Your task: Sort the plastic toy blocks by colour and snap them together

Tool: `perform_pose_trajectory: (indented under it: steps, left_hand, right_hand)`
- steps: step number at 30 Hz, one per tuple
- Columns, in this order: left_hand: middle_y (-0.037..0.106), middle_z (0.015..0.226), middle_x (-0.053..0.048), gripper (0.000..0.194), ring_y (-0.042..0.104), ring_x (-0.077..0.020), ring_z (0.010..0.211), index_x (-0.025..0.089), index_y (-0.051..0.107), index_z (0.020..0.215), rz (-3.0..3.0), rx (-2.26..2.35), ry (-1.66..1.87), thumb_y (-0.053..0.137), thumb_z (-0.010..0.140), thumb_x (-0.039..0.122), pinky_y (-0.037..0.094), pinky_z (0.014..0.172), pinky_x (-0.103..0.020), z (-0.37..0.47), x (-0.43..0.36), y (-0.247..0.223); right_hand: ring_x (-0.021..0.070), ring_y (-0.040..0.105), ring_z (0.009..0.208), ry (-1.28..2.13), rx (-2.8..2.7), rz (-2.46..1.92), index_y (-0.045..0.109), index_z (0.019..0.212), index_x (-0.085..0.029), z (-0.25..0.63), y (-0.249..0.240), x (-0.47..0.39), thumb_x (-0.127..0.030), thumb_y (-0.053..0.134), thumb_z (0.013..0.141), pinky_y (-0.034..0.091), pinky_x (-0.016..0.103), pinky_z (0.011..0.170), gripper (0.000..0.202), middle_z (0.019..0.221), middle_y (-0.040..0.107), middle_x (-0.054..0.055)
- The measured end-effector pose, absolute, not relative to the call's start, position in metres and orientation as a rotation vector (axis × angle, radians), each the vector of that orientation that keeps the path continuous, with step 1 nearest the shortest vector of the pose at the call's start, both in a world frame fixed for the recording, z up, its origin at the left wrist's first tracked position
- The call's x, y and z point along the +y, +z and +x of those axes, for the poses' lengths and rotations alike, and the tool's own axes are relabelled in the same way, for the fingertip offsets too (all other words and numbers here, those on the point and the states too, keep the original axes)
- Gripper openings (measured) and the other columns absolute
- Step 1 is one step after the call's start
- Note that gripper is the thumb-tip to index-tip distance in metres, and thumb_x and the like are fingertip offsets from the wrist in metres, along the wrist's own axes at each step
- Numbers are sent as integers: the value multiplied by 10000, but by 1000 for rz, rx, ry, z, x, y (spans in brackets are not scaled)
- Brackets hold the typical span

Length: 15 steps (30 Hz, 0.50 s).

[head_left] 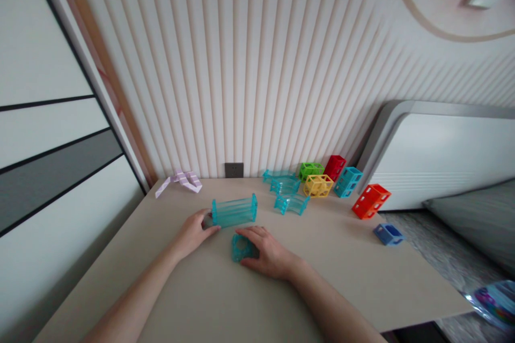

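Observation:
A long translucent teal toy track piece (235,212), with raised end plates, lies on the table in front of me. My left hand (198,231) is at its left end, with thumb and fingers curved around that end. Closer to me, a short translucent teal block (240,248) with a round hole faces left. My right hand (269,253) grips this block from the right, fingers on top and thumb along the near side. A small gap separates the two teal pieces.
Curved teal track pieces (292,204) lie behind, to the right. Near them stand green (311,170), yellow (318,186), dark red (335,168), teal (348,181), orange-red (370,201) and blue (388,234) frame blocks. Folded lilac strips (185,180) rest at the back left, before a ribbed wall.

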<state>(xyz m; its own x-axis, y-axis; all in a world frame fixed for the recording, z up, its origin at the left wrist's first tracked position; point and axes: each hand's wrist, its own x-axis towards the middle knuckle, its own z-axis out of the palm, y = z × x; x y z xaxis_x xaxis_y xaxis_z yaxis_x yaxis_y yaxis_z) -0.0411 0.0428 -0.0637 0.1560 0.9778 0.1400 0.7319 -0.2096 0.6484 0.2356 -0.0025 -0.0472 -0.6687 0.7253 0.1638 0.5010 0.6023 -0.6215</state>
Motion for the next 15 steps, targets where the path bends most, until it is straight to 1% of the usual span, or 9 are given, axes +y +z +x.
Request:
perform_pose_trajectory:
  steps: [5, 9, 15]
  left_hand:
    - [762, 980, -85, 475, 666, -248, 804, 159, 685, 1126, 1985, 1512, 769, 728, 745, 439, 506, 758, -335, -27, 40, -65]
    - [762, 1024, -94, 486, 681, -268, 896, 173, 684, 1137, 2007, 1475, 711, 761, 730, 426, 511, 794, -334, -8, 37, -68]
    - [742, 1102, -119, 480, 679, -284, 1028, 160, 669, 1137, 2084, 1448, 576, 765, 723, 383, 495, 898, -337, 44, 25, -61]
  right_hand:
    - [294, 505, 1310, 760, -2459, -964, 455, 1485, -173, 235, -43, -15, -302, 793, 788, 381, 425, 1137, 786, 1435, 552, 146]
    - [295, 505, 1311, 791, -2495, -925, 437, 1497, -148, 245, -33, -34, -307, 775, 809, 385, 402, 1135, 782, 1439, 549, 153]
    - [285, 519, 1289, 815, -2475, -963, 438, 1497, -185, 272, -18, -72, -346, 740, 848, 393, 392, 1127, 734, 1426, 557, 136]
